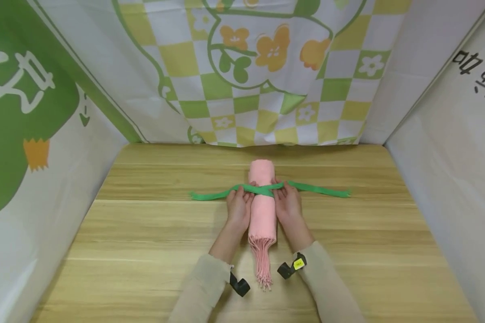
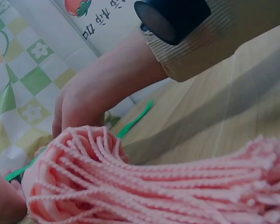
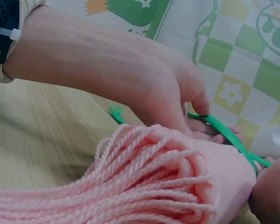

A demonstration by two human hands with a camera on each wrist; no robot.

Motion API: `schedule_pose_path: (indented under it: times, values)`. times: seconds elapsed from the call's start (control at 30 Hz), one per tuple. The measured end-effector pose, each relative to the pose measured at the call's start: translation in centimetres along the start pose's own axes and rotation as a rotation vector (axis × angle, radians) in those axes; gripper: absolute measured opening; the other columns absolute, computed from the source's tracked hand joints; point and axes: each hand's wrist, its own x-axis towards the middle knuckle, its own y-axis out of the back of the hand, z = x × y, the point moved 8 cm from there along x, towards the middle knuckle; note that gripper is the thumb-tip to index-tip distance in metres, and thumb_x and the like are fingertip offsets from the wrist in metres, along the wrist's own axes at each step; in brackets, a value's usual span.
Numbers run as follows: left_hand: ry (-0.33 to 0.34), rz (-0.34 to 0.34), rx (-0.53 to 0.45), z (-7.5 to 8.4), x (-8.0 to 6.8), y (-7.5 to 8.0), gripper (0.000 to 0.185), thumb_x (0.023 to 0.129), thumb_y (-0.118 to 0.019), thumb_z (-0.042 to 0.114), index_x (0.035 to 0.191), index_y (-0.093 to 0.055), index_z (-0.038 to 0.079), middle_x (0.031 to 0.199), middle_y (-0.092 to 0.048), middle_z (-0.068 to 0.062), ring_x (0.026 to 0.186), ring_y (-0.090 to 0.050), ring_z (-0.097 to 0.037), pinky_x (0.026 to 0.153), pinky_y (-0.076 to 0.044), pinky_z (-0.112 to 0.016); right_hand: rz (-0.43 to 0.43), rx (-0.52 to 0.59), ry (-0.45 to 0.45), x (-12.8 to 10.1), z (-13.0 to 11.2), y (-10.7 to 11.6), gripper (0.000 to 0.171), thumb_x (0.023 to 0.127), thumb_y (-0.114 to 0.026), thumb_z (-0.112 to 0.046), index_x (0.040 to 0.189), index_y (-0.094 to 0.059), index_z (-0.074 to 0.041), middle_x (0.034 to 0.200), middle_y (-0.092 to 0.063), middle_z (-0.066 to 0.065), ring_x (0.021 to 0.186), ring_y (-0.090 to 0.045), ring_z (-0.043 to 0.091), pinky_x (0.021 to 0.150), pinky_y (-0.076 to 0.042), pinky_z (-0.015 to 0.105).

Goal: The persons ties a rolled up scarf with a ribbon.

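Note:
A pink scarf (image 1: pixel 262 217), rolled into a cylinder, lies lengthwise on the wooden table with its twisted fringe (image 1: pixel 262 264) toward me. Around its upper half runs a green ribbon (image 1: pixel 262 189), whose two ends cross on top and stretch out to either side. My left hand (image 1: pixel 239 206) pinches the ribbon's left part between thumb and fingers, close against the roll. On the other side my right hand (image 1: pixel 288 204) pinches the right part the same way. The fringe fills the front of the left wrist view, with the crossing of the ribbon (image 3: pixel 242 151) visible in the right wrist view.
The wooden table (image 1: pixel 145 233) extends around the roll. A checked, flower-printed cloth (image 1: pixel 266 107) hangs along its back edge, and printed white panels (image 1: pixel 452 148) stand at both sides. Each wrist carries a black camera mount (image 1: pixel 239 285).

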Motion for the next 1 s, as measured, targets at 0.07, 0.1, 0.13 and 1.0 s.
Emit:
schedule_pose_path:
  times: [0.07, 0.1, 0.13, 1.0]
  values:
    - [-0.013, -0.023, -0.025, 0.1, 0.1, -0.4, 0.037, 0.11, -0.025, 0.016, 0.133, -0.03, -0.012, 0.132, -0.059, -0.031, 0.125, -0.06, -0.034, 0.112, -0.045, -0.039, 0.0, 0.028, -0.002, -0.1, 0.1, -0.1, 0.046, 0.108, -0.034, -0.01, 0.15, -0.017, -0.001, 0.15, -0.04, 0.025, 0.142, -0.044, 0.031, 0.119, -0.036, 0.035]
    - [-0.017, -0.031, -0.039, 0.1, 0.1, -0.5, 0.039, 0.11, -0.023, 0.017, 0.136, -0.026, -0.013, 0.135, -0.057, -0.032, 0.128, -0.058, -0.036, 0.113, -0.044, -0.041, -0.001, 0.036, -0.005, -0.2, 0.2, -0.2, 0.048, 0.108, -0.034, -0.011, 0.152, -0.017, -0.001, 0.153, -0.038, 0.025, 0.143, -0.043, 0.03, 0.119, -0.035, 0.035]
    - [-0.016, -0.033, -0.047, 0.1, 0.1, -0.6, 0.04, 0.111, -0.022, 0.017, 0.137, -0.024, -0.013, 0.136, -0.056, -0.032, 0.13, -0.057, -0.036, 0.113, -0.043, -0.041, -0.002, 0.049, -0.009, -0.2, 0.3, -0.2, 0.048, 0.108, -0.034, -0.011, 0.153, -0.018, -0.001, 0.155, -0.037, 0.024, 0.144, -0.042, 0.029, 0.12, -0.034, 0.035]
    - [0.058, -0.04, -0.111, 0.2, 0.9, -0.4, 0.041, 0.109, -0.037, 0.021, 0.137, -0.049, -0.006, 0.14, -0.056, -0.026, 0.132, -0.056, -0.035, 0.109, -0.047, -0.041, -0.091, -0.021, 0.092, -1.1, 0.9, -1.6, 0.046, 0.109, -0.036, -0.02, 0.147, -0.035, 0.005, 0.152, -0.043, 0.025, 0.142, -0.045, 0.032, 0.119, -0.036, 0.04]
